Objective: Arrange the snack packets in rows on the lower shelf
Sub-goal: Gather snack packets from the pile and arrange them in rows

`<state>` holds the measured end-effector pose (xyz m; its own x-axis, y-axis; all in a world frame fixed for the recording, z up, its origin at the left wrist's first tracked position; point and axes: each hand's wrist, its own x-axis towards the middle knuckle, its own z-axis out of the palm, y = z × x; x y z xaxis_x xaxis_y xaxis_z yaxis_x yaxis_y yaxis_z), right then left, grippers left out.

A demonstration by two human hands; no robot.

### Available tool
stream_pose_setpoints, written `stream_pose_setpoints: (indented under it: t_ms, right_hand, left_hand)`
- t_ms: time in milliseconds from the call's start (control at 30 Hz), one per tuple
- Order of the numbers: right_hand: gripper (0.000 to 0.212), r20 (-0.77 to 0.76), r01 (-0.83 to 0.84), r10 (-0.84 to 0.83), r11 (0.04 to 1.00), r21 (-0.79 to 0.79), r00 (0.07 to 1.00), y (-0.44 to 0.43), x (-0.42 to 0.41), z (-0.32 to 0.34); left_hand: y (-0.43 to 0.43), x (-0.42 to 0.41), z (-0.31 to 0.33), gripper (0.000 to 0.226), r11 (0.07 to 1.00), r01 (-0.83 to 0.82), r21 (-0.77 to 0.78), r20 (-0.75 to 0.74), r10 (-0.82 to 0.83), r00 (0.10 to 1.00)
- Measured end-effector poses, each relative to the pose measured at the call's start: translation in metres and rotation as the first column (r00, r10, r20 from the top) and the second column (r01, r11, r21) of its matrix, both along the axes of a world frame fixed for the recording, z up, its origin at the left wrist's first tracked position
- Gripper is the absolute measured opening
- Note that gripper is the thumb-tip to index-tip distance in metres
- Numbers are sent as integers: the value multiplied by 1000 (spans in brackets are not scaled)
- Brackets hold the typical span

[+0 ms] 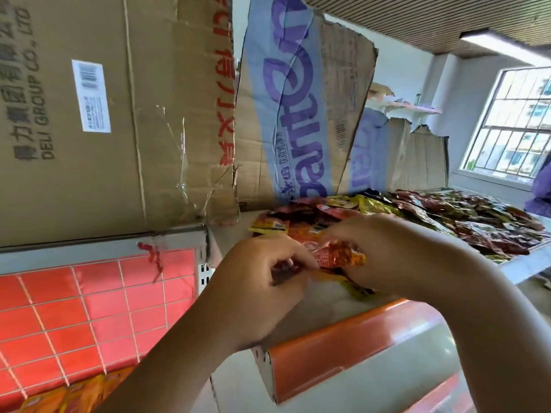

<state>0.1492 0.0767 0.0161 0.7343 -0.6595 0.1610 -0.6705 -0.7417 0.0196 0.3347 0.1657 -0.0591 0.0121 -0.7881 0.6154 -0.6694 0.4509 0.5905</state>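
Observation:
Both hands meet over the left end of a white shelf (322, 305) with an orange front edge. My left hand (256, 281) and my right hand (387, 251) pinch the same small orange-red snack packet (340, 256) between their fingertips. Under and behind the hands lie several more orange, red and yellow packets (298, 219). Further right along the shelf a dense spread of dark red and yellow packets (465, 216) covers the surface. My right hand hides part of the packets beneath it.
Flattened cardboard boxes (119, 114) stand against the shelf's back, one with purple lettering (295, 114). The floor at the left has red tiles (74, 308). More packets (68, 397) lie at the bottom left. A window (512, 123) is at the far right; a person in purple (541, 189) stands at the right edge.

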Motion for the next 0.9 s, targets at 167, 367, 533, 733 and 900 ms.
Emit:
stream_pose_setpoints:
  t_ms: [167,367,533,733,900]
  right_hand:
    - [30,236,-18,25,999,-36,971,-13,-4,-4]
    - [14,443,-93,136,989,-118,886,-21,-5,0]
    - [7,518,-139,216,973,-184,828,-25,-9,9]
    - [21,297,-275,293,956,-104,909,-18,-14,7]
    - [20,136,-398,395,917,-8,908,-21,-14,-8]
  left_hand:
    - [1,-1,-1,23,997,-68,-42,-130,62,990]
    - [-4,-4,9,17,984,-174,-40,-290,156,944]
    - [-13,10,38,21,975,-123,184,-381,186,906]
    - [-26,2,48,35,824,-429,370,141,406,903]
    - [-13,-17,41,24,780,-573,249,286,506,814]
